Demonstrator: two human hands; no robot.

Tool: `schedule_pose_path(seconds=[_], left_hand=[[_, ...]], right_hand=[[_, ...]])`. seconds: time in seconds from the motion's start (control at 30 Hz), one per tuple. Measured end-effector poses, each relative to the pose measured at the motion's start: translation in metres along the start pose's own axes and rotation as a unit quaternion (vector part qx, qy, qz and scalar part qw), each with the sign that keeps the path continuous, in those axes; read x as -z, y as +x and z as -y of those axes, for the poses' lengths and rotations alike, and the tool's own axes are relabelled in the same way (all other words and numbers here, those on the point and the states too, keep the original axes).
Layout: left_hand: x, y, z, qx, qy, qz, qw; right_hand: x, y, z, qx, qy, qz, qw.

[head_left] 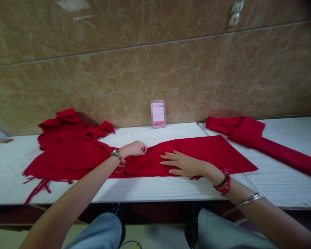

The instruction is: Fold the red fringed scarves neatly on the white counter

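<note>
A red fringed scarf (pixel 204 148) lies stretched lengthwise along the white table, its right part flat and coming to a slanted point. My left hand (pixel 133 148) is closed on the upper edge of the cloth near the middle, its fingers curled in. To the right of it, my right hand (pixel 182 164) rests flat on the scarf with fingers spread. Left of my hands the red cloth (pixel 77 152) is loose and rumpled, with fringe hanging toward the front edge. Whether that heap is one piece with the flat part, I cannot tell.
A folded red scarf (pixel 251 133) lies at the right, its fringed tail reaching the right side. A small pink-and-white blurred packet (pixel 158 114) leans against the brown tiled wall (pixel 119 83). The white table (pixel 176 192) ends close before my knees.
</note>
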State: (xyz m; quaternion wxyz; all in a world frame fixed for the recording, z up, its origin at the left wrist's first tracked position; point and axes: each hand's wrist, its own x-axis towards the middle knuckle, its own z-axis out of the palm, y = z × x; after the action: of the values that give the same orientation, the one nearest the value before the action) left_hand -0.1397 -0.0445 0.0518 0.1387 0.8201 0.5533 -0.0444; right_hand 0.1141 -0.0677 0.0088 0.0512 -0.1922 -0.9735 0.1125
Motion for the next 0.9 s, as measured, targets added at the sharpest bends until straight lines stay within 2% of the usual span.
schedule_pose_path(seconds=[0.3, 0.37, 0.5, 0.57, 0.7, 0.9], left_hand=[[0.029, 0.002, 0.045, 0.022, -0.036, -0.039, 0.998], [0.030, 0.002, 0.051, -0.001, -0.059, -0.020, 0.998], [0.032, 0.000, 0.055, -0.063, -0.097, 0.068, 0.991], [0.035, -0.002, 0.055, -0.074, -0.107, 0.069, 0.989], [0.037, -0.008, 0.045, -0.077, -0.119, 0.023, 0.990], [0.025, -0.029, 0.004, -0.062, 0.035, -0.016, 0.997]], right_hand=[[-0.001, -0.001, -0.001, 0.002, 0.012, 0.000, 1.000], [-0.001, -0.001, -0.001, 0.002, 0.018, -0.002, 1.000], [-0.001, 0.000, -0.002, 0.000, 0.024, -0.001, 1.000], [-0.001, 0.000, -0.002, 0.001, 0.022, 0.001, 1.000], [-0.001, 0.000, -0.002, -0.003, 0.016, 0.002, 1.000], [-0.001, -0.001, -0.001, -0.010, 0.028, -0.005, 1.000]])
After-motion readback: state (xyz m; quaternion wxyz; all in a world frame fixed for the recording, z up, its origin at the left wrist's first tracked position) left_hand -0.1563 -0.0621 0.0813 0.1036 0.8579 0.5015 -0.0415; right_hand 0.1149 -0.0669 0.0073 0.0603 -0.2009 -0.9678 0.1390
